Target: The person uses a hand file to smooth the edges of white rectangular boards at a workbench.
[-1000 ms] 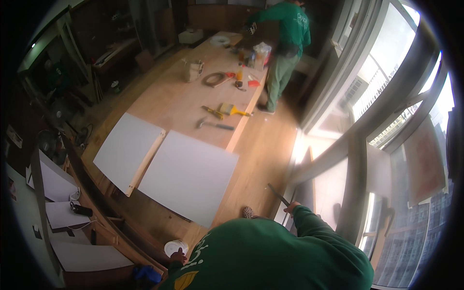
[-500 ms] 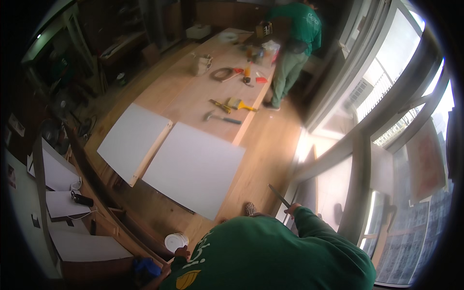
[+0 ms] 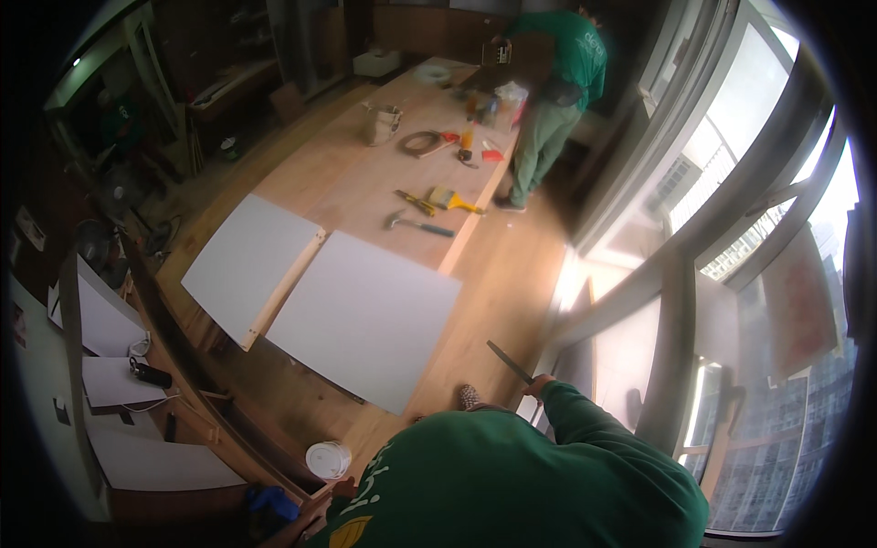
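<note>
My right hand [image 3: 539, 384] is closed around the end of a long, flat, dark metal tool [image 3: 509, 362], shaped like a file, held out over the floor beside the window. At the lower left, my left hand [image 3: 342, 490] is low beside a white bucket [image 3: 328, 459] and the wooden edge of the unit there. It is dim and partly hidden by my green sleeve, so its grip cannot be made out. A blue thing [image 3: 273, 500] lies close by it.
A long wooden table [image 3: 356, 196] bears two white panels [image 3: 365, 315], a hammer [image 3: 419, 224], a brush [image 3: 455, 200], a hose coil [image 3: 420, 142] and a canvas bag [image 3: 382, 123]. Another person [image 3: 553, 100] in green stands at its far right. Windows [image 3: 731, 137] line the right side.
My right hand has shifted slightly left with the flat tool. My left hand has drawn down a little, away from the bucket. The other person has barely moved.
</note>
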Demonstrator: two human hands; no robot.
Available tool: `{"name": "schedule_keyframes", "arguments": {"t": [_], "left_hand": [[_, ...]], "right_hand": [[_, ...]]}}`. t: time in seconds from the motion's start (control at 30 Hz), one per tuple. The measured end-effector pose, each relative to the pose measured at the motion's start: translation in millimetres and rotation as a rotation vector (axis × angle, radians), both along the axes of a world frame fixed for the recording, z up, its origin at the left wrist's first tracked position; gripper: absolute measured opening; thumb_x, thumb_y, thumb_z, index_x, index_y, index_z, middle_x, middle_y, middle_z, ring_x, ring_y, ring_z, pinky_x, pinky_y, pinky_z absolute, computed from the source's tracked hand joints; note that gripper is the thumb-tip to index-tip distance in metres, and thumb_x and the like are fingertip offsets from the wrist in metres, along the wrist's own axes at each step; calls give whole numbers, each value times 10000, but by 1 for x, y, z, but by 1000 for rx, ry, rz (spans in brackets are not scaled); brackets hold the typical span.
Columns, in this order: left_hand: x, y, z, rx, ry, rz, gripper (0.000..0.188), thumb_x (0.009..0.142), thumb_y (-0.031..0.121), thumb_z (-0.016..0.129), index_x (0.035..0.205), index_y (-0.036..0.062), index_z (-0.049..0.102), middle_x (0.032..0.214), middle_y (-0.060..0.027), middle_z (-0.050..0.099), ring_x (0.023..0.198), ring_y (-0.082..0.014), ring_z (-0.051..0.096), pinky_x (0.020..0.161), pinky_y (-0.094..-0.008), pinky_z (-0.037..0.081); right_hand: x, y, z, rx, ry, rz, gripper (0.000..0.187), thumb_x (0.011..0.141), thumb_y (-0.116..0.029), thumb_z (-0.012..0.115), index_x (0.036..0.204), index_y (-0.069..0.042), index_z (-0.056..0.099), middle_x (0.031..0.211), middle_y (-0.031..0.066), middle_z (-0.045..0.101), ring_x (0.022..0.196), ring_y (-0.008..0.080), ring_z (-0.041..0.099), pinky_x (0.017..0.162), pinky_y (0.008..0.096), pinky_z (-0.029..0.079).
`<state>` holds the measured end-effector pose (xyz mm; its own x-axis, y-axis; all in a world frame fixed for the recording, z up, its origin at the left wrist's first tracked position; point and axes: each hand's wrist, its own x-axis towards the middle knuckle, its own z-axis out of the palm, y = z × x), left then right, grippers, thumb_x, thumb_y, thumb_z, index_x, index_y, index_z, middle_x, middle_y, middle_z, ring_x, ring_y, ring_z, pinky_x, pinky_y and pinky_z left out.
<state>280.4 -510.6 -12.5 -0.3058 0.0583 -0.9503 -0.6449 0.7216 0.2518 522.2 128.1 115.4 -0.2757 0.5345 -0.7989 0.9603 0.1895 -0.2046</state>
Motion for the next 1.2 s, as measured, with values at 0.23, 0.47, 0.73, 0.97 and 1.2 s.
{"name": "schedule_keyframes", "arguments": {"t": [0.23,0.47,0.73,0.97,1.2], "left_hand": [[4,-4,-3,-12,72,21,263,1005,345,501,1136,121,543,865,-130,642,757,-276,612,612,-425,456],[7,-12,-8,47,30,54,315,997,372,523,1198,130,537,904,-149,633,810,-299,609,640,-444,460],[18,-9,-16,252,-19,170,387,966,435,590,968,54,657,873,-166,685,751,-293,657,605,-455,485],[29,7,-6,-72,167,164,438,942,390,561,871,-28,672,835,-170,736,643,-252,679,566,-397,509],[27,2,2,-98,202,181,477,926,424,564,894,-33,694,821,-148,739,669,-250,701,566,-400,524]], "right_hand": [[2,0,-1,4,-35,-25,535,835,-428,788,1120,21,729,785,158,717,622,232,713,590,377,577],[1,2,10,-33,-48,68,605,896,-447,714,1246,41,644,855,120,733,632,220,730,652,352,600],[-7,0,19,-38,-48,25,561,887,-410,726,1200,50,659,850,136,729,623,216,727,624,357,599],[-6,2,13,-51,-73,43,566,896,-417,715,1221,43,654,821,128,726,606,204,724,607,351,588],[-11,3,6,-63,-92,69,569,888,-427,718,1206,41,661,755,107,721,599,208,722,602,351,586]]}}
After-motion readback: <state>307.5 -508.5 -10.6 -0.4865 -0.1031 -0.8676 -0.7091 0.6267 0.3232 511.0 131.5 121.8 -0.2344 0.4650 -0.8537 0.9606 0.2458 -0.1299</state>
